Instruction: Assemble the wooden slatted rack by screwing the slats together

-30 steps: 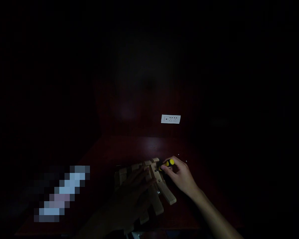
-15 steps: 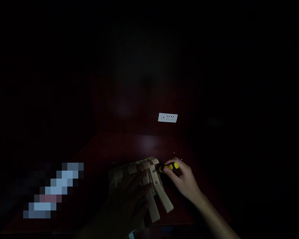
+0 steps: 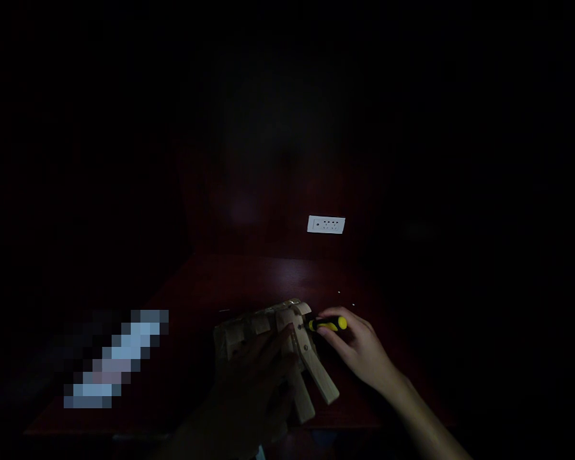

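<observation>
My right hand (image 3: pixel 359 348) is closed around a yellow-and-black screwdriver (image 3: pixel 333 324). Its tip end points left, close to a screw (image 3: pixel 300 327) in a pale wooden strip (image 3: pixel 319 370). A second screw (image 3: pixel 305 348) sits lower on that strip. The strip belongs to a light wooden piece (image 3: pixel 234 335) with curved parts and a second leg (image 3: pixel 303 399) sticking out toward me. My left hand (image 3: pixel 256 374), dim in shadow, lies over the wooden piece with its fingers spread. It covers much of the middle, and the screwdriver's tip is too dark to make out.
The wooden piece rests on a dark red table (image 3: pixel 278 275). Two small white specks (image 3: pixel 339 292) lie on it beyond my right hand. A white socket plate (image 3: pixel 326 225) is on the wall behind. A blurred-out pale rectangle (image 3: pixel 119 358) is at left. Darkness hides the surroundings.
The whole view has shifted slightly, so things appear a little further right. Both hands stay at the wooden piece, and the screwdriver is still by the upper screw.
</observation>
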A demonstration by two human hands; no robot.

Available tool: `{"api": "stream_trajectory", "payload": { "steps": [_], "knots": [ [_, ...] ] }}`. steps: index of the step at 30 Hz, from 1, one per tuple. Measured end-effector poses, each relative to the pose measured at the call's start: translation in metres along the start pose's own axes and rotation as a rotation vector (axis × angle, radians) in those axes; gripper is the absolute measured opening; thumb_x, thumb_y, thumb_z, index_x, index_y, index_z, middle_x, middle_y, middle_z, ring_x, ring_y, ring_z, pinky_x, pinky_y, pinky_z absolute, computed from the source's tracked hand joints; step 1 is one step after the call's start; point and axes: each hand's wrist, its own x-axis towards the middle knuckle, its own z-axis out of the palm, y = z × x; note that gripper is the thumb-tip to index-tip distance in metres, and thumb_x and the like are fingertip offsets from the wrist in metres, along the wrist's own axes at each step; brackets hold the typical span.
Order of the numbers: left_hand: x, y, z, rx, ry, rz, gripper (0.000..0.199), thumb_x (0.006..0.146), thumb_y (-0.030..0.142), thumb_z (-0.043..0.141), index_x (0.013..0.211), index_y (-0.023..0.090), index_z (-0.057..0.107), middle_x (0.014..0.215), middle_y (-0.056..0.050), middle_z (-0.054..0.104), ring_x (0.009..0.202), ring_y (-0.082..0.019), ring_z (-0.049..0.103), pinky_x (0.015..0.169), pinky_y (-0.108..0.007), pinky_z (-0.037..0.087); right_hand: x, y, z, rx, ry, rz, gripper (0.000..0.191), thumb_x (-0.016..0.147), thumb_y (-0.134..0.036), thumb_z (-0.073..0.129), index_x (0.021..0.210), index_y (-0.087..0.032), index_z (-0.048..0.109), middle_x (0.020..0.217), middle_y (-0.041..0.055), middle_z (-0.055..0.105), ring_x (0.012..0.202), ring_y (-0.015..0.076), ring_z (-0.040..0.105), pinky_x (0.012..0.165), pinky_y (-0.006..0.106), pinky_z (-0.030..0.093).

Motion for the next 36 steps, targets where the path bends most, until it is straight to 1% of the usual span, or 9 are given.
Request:
{"api": "stream_trajectory", "payload": {
  "steps": [4,7,12,14,18,23,28,32,36],
  "knots": [
    [0.001,-0.003,0.002,-0.008,0.004,0.002,0.045,0.095,0.039,0.045,0.14,0.034,0.043,0.158,0.001,0.017,0.135,-0.034,0.034,0.105,-0.055,0.035,0.0,-0.005,-0.006,0.005,-0.07,-0.008,0.023,0.09,-0.035,0.059,0.11,-0.025,0.061,0.105,0.0042,0.068,0.096,0.0197,0.064,0.085,0.033,0.051],
    [0.002,-0.007,0.004,-0.023,0.027,0.014,0.04,0.097,0.04,0.043,0.136,0.034,0.048,0.157,0.002,0.021,0.135,-0.034,0.033,0.106,-0.055,0.034,-0.002,-0.011,-0.009,-0.005,-0.115,-0.017,0.022,0.091,-0.034,0.057,0.11,-0.025,0.061,0.106,0.0034,0.068,0.097,0.0187,0.064,0.087,0.031,0.051],
    [0.004,-0.006,-0.005,-0.05,0.029,0.04,0.036,0.094,0.045,0.047,0.127,0.035,0.055,0.157,0.003,0.023,0.131,-0.034,0.039,0.102,-0.053,0.04,-0.009,-0.02,-0.012,-0.025,-0.138,-0.02,0.022,0.092,-0.032,0.055,0.113,-0.026,0.061,0.107,0.0038,0.068,0.099,0.0196,0.064,0.089,0.032,0.051],
    [0.004,-0.005,-0.008,-0.057,0.026,0.057,0.035,0.093,0.042,0.047,0.127,0.033,0.055,0.157,0.004,0.022,0.132,-0.034,0.038,0.103,-0.053,0.04,-0.013,-0.024,-0.014,-0.024,-0.15,-0.011,0.023,0.093,-0.032,0.055,0.113,-0.026,0.062,0.108,0.0039,0.068,0.1,0.0199,0.064,0.09,0.032,0.051],
    [0.007,-0.004,-0.01,-0.07,0.001,0.091,0.037,0.094,0.038,0.047,0.13,0.029,0.052,0.156,0.001,0.024,0.138,-0.035,0.028,0.109,-0.054,0.033,-0.022,-0.032,-0.017,-0.025,-0.169,0.004,0.023,0.093,-0.031,0.054,0.115,-0.027,0.061,0.109,0.004,0.067,0.101,0.02,0.063,0.091,0.033,0.051],
    [0.008,0.001,-0.007,-0.096,-0.028,0.036,0.051,0.09,0.048,0.053,0.136,0.029,0.046,0.154,-0.003,0.03,0.134,-0.036,0.032,0.106,-0.056,0.036,-0.03,-0.036,-0.018,-0.064,-0.164,0.005,0.024,0.093,-0.029,0.053,0.117,-0.027,0.059,0.112,0.0038,0.066,0.103,0.0197,0.063,0.093,0.032,0.05],
    [0.003,0.007,-0.002,-0.071,0.012,0.039,0.057,0.092,0.041,0.052,0.145,0.037,0.033,0.159,0.003,0.015,0.138,-0.036,0.026,0.107,-0.057,0.034,-0.029,-0.036,-0.021,-0.069,-0.187,-0.012,0.023,0.093,-0.028,0.053,0.116,-0.028,0.059,0.111,0.0036,0.066,0.104,0.0199,0.063,0.093,0.032,0.05],
    [0.001,0.008,0.0,-0.05,0.007,0.036,0.056,0.093,0.04,0.05,0.146,0.035,0.032,0.159,0.003,0.012,0.139,-0.036,0.023,0.109,-0.057,0.032,-0.027,-0.038,-0.022,-0.076,-0.211,-0.028,0.025,0.094,-0.028,0.052,0.118,-0.027,0.057,0.113,0.0047,0.065,0.106,0.0209,0.062,0.095,0.034,0.049],
    [0.001,0.008,0.0,-0.035,0.018,0.052,0.059,0.092,0.04,0.051,0.147,0.034,0.03,0.159,0.003,0.012,0.138,-0.036,0.025,0.107,-0.057,0.033,-0.024,-0.047,-0.022,-0.123,-0.232,-0.055,0.026,0.096,-0.025,0.047,0.121,-0.026,0.054,0.114,0.0055,0.064,0.104,0.0197,0.062,0.092,0.032,0.05]
  ]
}}
